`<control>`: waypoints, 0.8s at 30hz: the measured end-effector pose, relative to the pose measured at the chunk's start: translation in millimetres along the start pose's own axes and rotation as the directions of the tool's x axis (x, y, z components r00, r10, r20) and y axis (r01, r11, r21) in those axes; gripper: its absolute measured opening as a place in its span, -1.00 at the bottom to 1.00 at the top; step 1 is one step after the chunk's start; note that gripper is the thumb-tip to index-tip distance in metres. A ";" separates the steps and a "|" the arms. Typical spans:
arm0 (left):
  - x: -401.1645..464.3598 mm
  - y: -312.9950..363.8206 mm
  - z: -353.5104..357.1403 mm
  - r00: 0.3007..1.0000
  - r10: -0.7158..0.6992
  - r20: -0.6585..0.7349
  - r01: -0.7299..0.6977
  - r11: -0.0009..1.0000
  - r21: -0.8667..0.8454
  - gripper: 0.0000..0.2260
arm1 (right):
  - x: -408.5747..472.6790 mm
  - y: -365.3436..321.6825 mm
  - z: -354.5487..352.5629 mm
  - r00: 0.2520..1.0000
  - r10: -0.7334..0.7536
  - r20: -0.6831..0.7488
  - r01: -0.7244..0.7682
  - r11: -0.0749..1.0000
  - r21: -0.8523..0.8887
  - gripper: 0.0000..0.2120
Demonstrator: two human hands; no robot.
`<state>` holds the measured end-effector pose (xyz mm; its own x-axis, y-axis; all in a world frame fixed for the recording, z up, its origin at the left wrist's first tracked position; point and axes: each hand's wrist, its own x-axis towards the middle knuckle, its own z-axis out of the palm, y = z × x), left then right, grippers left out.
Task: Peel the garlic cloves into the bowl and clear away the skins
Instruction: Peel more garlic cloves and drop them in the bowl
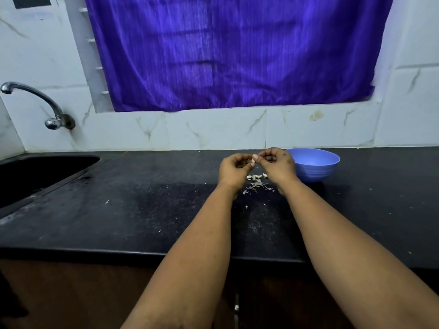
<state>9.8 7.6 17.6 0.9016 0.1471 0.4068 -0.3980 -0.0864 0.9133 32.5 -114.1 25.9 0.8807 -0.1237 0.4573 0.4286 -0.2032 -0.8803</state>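
Both my hands are raised over the black counter [142,205], fingertips meeting. A small pale garlic clove [253,161] sits between them, pinched by my left hand [234,169] and my right hand [278,165]. Under the hands lies a little heap of whitish garlic skins [256,182], with a few stray flakes nearer me. A blue bowl [313,166] stands just right of my right hand, against the back of the counter; my hand hides its left rim, and I cannot see what it holds.
A dark sink [35,174] is sunk into the counter at the left, with a metal tap [35,100] on the tiled wall above it. A purple curtain [237,51] hangs behind. The counter's front edge runs below my forearms.
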 end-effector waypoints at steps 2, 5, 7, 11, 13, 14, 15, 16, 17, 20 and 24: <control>-0.5 0.7 0.6 1.000 0.014 -0.003 -0.014 1.000 0.019 -0.86 | 1.3 1.6 0.6 1.000 0.015 0.021 -0.014 1.000 -0.026 -0.88; -0.3 0.1 -0.2 1.000 0.022 -0.006 -0.022 1.000 0.021 -0.89 | 1.3 1.2 2.4 0.998 0.020 0.062 -0.017 0.998 -0.052 -0.88; 0.2 0.2 -0.5 1.000 0.019 -0.005 -0.019 1.000 0.008 -0.90 | 0.7 0.8 3.7 0.995 0.025 0.095 -0.022 0.999 -0.033 -0.89; -0.1 1.4 0.2 1.000 -0.004 0.009 0.005 1.000 -0.024 -0.90 | -0.2 1.4 4.1 0.987 0.043 0.158 -0.039 0.999 -0.024 -0.92; 0.0 1.7 0.2 1.000 -0.003 0.013 0.003 1.000 -0.024 -0.90 | -0.6 0.8 4.0 0.983 0.045 0.178 -0.040 0.999 -0.030 -0.88; -0.1 1.8 0.3 1.000 0.000 0.012 0.001 1.000 -0.021 -0.90 | -0.6 0.6 3.8 0.983 0.044 0.180 -0.038 0.999 -0.034 -0.86; 0.1 1.8 0.5 1.000 0.002 0.008 -0.002 1.000 -0.018 -0.90 | -0.8 0.1 3.8 0.983 0.041 0.179 -0.035 0.999 -0.037 -0.84; 0.4 1.8 0.7 1.000 0.002 0.002 -0.002 1.000 -0.013 -0.91 | -1.1 -0.7 3.8 0.984 0.038 0.175 -0.031 0.999 -0.042 -0.83; 1.1 1.7 1.0 1.000 0.001 -0.007 -0.001 1.000 -0.007 -0.91 | -1.6 -1.4 3.9 0.985 0.032 0.168 -0.025 0.999 -0.045 -0.83; 2.8 0.0 2.3 1.000 0.004 -0.028 -0.003 1.000 0.008 -0.93 | -2.2 -1.6 4.6 0.990 0.008 0.144 0.002 0.998 -0.070 -0.81; 1.7 1.3 4.1 0.999 0.017 -0.046 -0.015 0.999 0.029 -0.95 | -2.3 -2.2 4.9 0.993 -0.020 0.120 0.040 0.985 -0.167 -0.80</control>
<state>11.6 3.7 19.4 0.8860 0.1912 0.4224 -0.4068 -0.1167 0.9060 30.6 -108.6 26.2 0.8900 -0.0020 0.4560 0.4235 -0.3670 -0.8282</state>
